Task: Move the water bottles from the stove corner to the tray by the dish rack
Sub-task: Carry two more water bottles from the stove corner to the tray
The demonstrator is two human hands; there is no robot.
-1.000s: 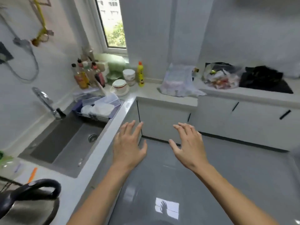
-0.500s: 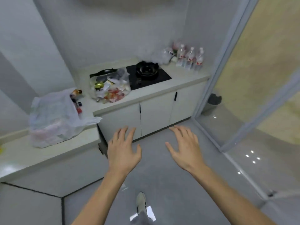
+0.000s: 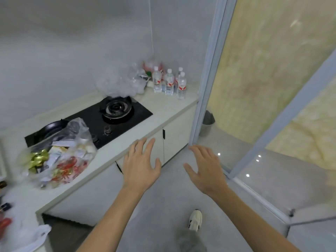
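At the far left edge a white bag (image 3: 27, 235) lies low on the counter (image 3: 160, 106), with something red just beside it that I can't make out. Further along sits a clear bag (image 3: 60, 157) stuffed with wrappers, gold and red among them, its back edge lying over the near left corner of the stove (image 3: 91, 122). Behind that bag a black pan (image 3: 50, 129) rests on the left burner, while the right burner (image 3: 116, 108) stands bare. My left hand (image 3: 141, 166) floats in front of the cabinet doors (image 3: 174, 140), fingers spread wide and straight, holding nothing. Beyond the stove a heap of crumpled plastic (image 3: 118, 82) fills the back of the counter. Just right of it, in the corner against the wall, the bottles (image 3: 169, 81) stand upright in a tight cluster, white caps and red labels, well apart from both my hands. My right hand (image 3: 205, 170) hovers over the floor, likewise splayed and empty. Below it my shoe (image 3: 195, 219) is on the grey tiles. A glass door frame (image 3: 209, 70) rises at the right, with a dark bin (image 3: 208, 120) behind it
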